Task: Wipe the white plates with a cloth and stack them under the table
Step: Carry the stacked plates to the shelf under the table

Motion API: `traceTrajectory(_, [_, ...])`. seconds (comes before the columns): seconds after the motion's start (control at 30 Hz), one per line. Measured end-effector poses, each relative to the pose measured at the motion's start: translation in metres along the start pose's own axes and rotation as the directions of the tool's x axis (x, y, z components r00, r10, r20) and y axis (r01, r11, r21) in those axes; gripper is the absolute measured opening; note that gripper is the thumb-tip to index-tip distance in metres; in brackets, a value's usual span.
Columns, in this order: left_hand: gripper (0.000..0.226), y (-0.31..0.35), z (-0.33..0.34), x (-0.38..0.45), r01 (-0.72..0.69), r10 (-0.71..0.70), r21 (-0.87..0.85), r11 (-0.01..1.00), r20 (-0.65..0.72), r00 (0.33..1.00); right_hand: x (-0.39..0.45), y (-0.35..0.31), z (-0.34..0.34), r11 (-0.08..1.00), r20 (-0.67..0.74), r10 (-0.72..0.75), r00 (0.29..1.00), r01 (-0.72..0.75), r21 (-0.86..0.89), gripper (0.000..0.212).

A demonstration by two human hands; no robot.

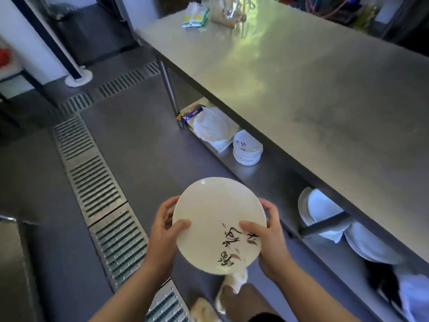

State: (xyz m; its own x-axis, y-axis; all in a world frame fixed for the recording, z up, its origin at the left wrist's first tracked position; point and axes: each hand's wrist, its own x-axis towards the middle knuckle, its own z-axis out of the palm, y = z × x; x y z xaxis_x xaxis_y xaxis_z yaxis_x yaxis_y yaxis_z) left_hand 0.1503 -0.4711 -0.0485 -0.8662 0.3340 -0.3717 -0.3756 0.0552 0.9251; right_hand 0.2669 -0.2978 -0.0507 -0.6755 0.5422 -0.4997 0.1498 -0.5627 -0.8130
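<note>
- nearest the lens, at 6 o'clock: two bare forearms reaching up into frame, with a pale cloth (236, 278) hanging just below the plate's near edge, apparently pinned under the plate by the right hand, kept close for wiping.
- left hand (166, 225) grasping the white plate (217, 223) at its 9 o'clock rim, thumb curled over the face, fingers wrapped behind; a steadying grip.
- right hand (267, 238) clamped on the 4 o'clock rim, thumb pressed on the painted brush lettering, fingers curled behind the edge.
- plate held tipped up toward the camera, face fully shown, likely for checking or turning it between wipes; judged mid-wipe or just finished, not yet shelved.
- at 1 to 3 o'clock: steel table (313, 73), running from upper left to the right edge.
- under it, the lower shelf (281, 177), the stacking place named in the task.
- on that shelf at 12 o'clock from the plate: a neat stack of small lettered plates (247, 149), a likely spot for a matching plate.
- further along at 11 o'clock: larger white dishes (210, 126) on paper or cloth.
- at 3 o'clock: more white plates (325, 209) leaning behind a crossbar, edges overlapping.
- next move, as a guess: lower and slide the plate flat onto a stack, minding the table edge.
- at 8 to 10 o'clock: slotted floor drain grating (92, 180).
</note>
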Motion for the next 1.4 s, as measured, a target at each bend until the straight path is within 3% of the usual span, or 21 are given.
traceTrajectory(0.27, [0.059, 0.008, 0.044, 0.130, 0.058, -0.073, 0.073, 0.996, 0.224, 0.972, 0.086, -0.014, 0.003, 0.984, -0.187, 0.028, 0.982, 0.006, 0.179, 0.060])
traceTrajectory(0.57, [0.047, -0.034, 0.077, 0.264, 0.124, -0.201, 0.210, 0.970, 0.396, 0.896, 0.188, 0.030, 0.003, 0.973, -0.407, 0.041, 0.913, 0.056, 0.224, 0.061])
traceTrajectory(0.83, [0.054, -0.148, 0.109, 0.395, 0.063, -0.217, 0.297, 0.953, 0.520, 0.826, 0.312, 0.127, -0.025, 0.956, -0.574, 0.045, 0.818, 0.130, 0.262, 0.057])
traceTrajectory(1.17, [0.054, -0.290, 0.164, 0.511, 0.015, -0.230, 0.329, 0.944, 0.625, 0.746, 0.454, 0.232, -0.102, 0.941, -0.634, 0.005, 0.773, 0.210, 0.264, 0.068])
traceTrajectory(1.4, [0.051, -0.367, 0.215, 0.560, 0.035, -0.256, 0.338, 0.941, 0.637, 0.727, 0.531, 0.275, -0.168, 0.942, -0.674, -0.047, 0.738, 0.256, 0.215, 0.058])
